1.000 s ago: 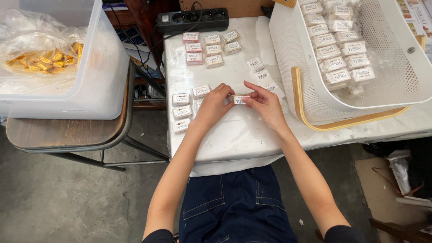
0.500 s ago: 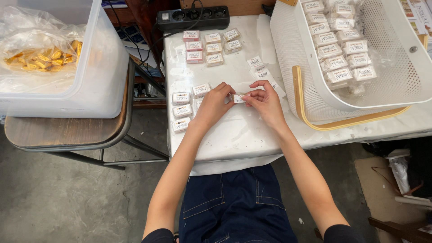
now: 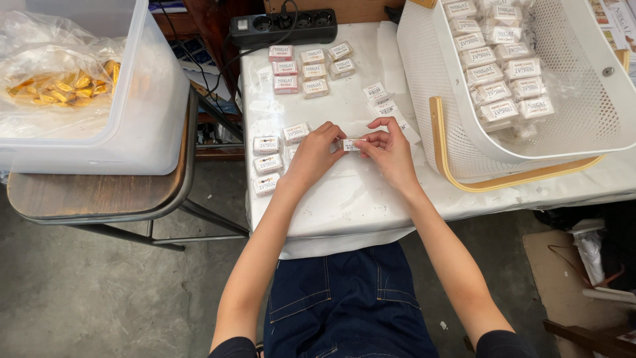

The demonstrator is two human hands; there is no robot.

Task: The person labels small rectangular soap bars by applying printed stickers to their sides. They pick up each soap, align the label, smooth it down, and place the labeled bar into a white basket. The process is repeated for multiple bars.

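Note:
My left hand point(image 3: 315, 154) and my right hand point(image 3: 389, 150) meet over the white-covered table point(image 3: 344, 199), both pinching one small white wrapped packet point(image 3: 350, 144) between their fingertips. Just left of my left hand lie a few similar labelled packets point(image 3: 268, 162) in a loose cluster. Small white label stickers point(image 3: 381, 106) lie beyond my right hand. More packets point(image 3: 308, 63) sit in rows at the far side of the table.
A white mesh basket point(image 3: 596, 113) with a wooden handle holds several wrapped packets at the right. A black power strip point(image 3: 283, 26) lies at the table's back edge. On a stool point(image 3: 99, 199) at the left stands a clear plastic tub point(image 3: 142, 113) holding a bag of yellow sweets point(image 3: 59, 86).
Both hands stay together on the small packet at the same spot; only the fingers shift slightly.

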